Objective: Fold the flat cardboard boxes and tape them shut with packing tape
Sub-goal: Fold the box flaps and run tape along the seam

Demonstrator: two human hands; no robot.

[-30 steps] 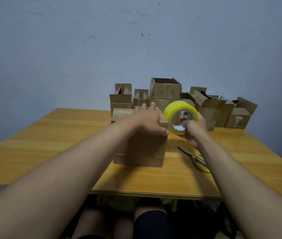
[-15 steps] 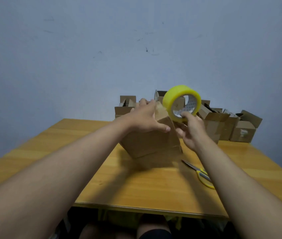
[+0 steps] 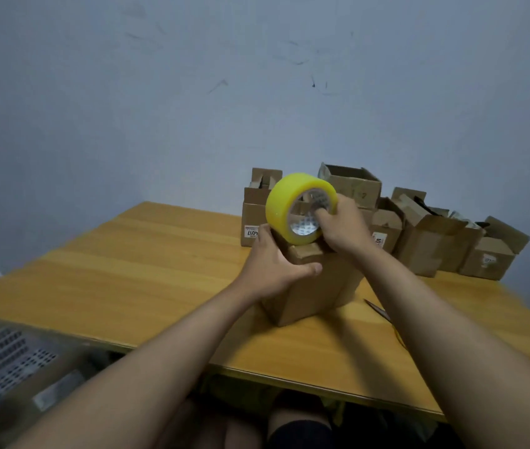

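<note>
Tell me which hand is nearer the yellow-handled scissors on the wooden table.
Right. The scissors lie under the right hand's forearm; the left hand grips the cardboard box's far side.

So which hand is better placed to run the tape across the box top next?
The right hand. It already grips the yellow tape roll just above the box, fingers through its core. The left hand is busy gripping the box's top edge to steady it.

Dim, cool, even light here, nothing glaring, and soft shadows spread on the wooden table (image 3: 147,273) beneath the forearms and beside the cardboard box (image 3: 315,293). Whole view is slightly soft; the lower left corner smears into blur, and the wide lens bends the table's edges.
</note>
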